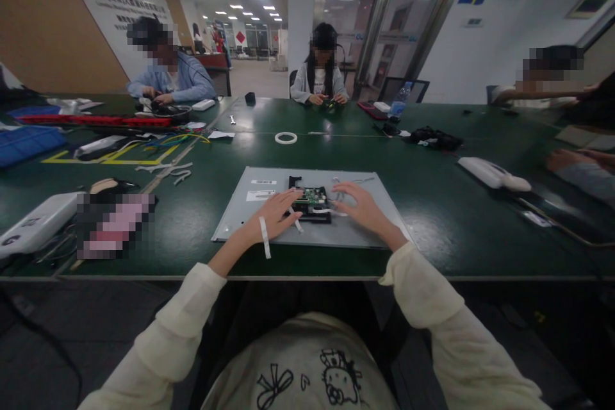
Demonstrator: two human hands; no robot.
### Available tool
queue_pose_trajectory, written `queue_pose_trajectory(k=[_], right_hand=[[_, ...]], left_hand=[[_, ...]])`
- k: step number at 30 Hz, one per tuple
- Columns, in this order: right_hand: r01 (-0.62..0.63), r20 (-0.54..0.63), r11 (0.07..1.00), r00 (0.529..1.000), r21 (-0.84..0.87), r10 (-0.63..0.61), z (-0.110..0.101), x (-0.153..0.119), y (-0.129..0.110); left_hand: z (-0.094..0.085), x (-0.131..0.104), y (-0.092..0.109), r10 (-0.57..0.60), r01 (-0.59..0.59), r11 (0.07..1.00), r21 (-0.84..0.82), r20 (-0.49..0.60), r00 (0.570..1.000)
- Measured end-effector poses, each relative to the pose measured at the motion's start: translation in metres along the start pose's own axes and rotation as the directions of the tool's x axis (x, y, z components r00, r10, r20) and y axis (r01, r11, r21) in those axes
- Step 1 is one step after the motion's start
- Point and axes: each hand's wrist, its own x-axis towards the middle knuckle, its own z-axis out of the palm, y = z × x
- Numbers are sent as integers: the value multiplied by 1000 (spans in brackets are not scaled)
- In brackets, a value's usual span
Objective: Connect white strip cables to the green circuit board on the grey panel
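A flat grey metal panel point(235, 205) lies on the table before me. On its middle sits a green circuit board point(314, 195) in a black bracket point(323, 218). My left hand point(275, 214) rests at the board's left side, fingers stretched out and thumb apart. A strip of white tape point(265, 238) clings near its wrist, and another short strip point(298, 225) is by the thumb. My right hand point(361, 206) hovers at the board's right side with curved, spread fingers. A white strip or flat cable point(323, 211) runs from the board toward its thumb; contact is unclear.
A white tape roll point(286, 138) lies beyond the panel on the green table point(250, 147). To the left are loose tape strips point(180, 174), a white device point(41, 221) and a blue tray point(31, 144). A white device point(492, 174) lies right. Several people sit around.
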Motion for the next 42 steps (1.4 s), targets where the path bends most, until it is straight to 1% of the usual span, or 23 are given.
queue_pose_trajectory(k=[2, 3, 5, 7, 9, 12, 15, 19, 22, 25, 27, 30, 33, 35, 37, 39, 41, 42], right_hand=[[-62, -87, 998, 994, 10, 62, 0, -5, 1], [-96, -99, 995, 990, 10, 97, 1, -7, 1], [-142, -80, 990, 987, -15, 141, 3, -11, 1], [-146, -44, 988, 989, -55, 143, 7, -14, 1], [-140, -29, 986, 990, -92, 138, 10, -16, 1], [-151, -29, 980, 989, -130, 148, 14, -15, 2], [-151, -33, 978, 988, -144, 148, 19, -14, 4], [-135, -1, 985, 991, -110, 136, 23, -13, 5], [-157, 45, 987, 986, -26, 158, 21, -11, 0], [-234, 70, 965, 972, 122, 226, 16, -10, -8], [-303, 77, 923, 953, 236, 293, 11, -9, -13], [-390, 85, 828, 917, 404, 391, 6, -9, -18], [-469, 140, 737, 875, 488, 464, 5, -9, -20], [-525, 192, 698, 844, 487, 501, 5, -9, -20], [-560, 223, 684, 823, 467, 522, 7, -9, -20], [-568, 243, 694, 821, 442, 517, 8, -9, -18], [-557, 269, 715, 830, 422, 488, 9, -9, -16], [-547, 277, 729, 837, 413, 471, 9, -9, -15]], left_hand=[[-1, 7, 5, 8, -10, 999, -47, -53, 999], [0, 11, 8, 17, -22, 997, -75, -70, 997], [4, 23, 14, 42, -53, 991, -125, -85, 995], [11, 36, 16, 78, -89, 986, -140, -78, 994], [19, 47, 16, 89, -96, 990, -105, -71, 994], [28, 56, 9, 75, -74, 997, 9, -36, 997], [33, 58, 2, 81, -81, 991, 105, 6, 997], [35, 57, -4, 107, -109, 984, 140, 21, 994], [38, 58, -6, 92, -95, 986, 136, 31, 995], [41, 58, -7, 83, -86, 989, 123, 33, 996], [42, 57, -9, 84, -87, 989, 120, 28, 996], [41, 58, -11, 96, -98, 991, 89, 19, 995], [37, 59, -10, 102, -102, 995, 12, -12, 995], [32, 58, -6, 72, -76, 996, -45, -71, 995], [28, 55, 4, 15, -30, 995, -94, -152, 988], [25, 47, 19, -65, 34, 990, -137, -226, 972], [26, 35, 36, -185, 134, 972, -192, -277, 943], [29, 29, 44, -227, 168, 963, -212, -292, 929]])
